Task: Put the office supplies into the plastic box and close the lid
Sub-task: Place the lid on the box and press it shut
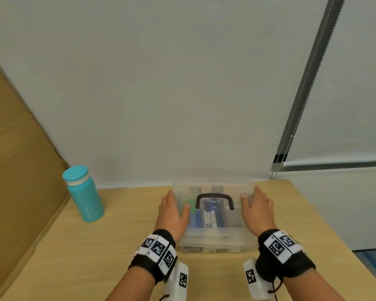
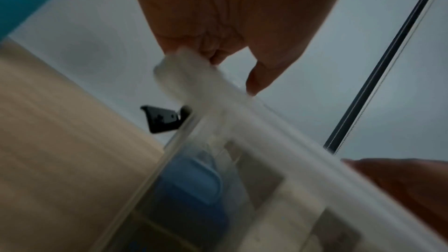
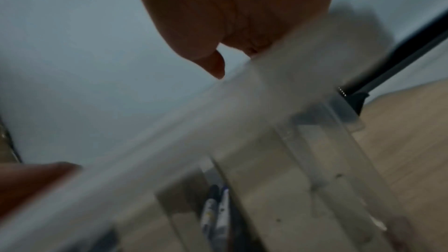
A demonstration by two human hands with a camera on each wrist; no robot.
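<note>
While the plastic box (image 1: pixel 215 233) sits mid-table with pens inside, the left hand (image 1: pixel 173 210) and right hand (image 1: pixel 256 210) each grip one end of its lid (image 1: pixel 213 187), long axis left-to-right, tilted above the rim, equally near

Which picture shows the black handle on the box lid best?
The head view: the black handle arches whole across the clear lid, between the left hand and right hand. The wrist views show only the lid's blurry edge, not the handle.

right hand (image 3: pixel 232 12) grips the blurred lid (image 3: pixel 194 122) (markers (image 3: pixel 215 216) below, inside the box).
</note>
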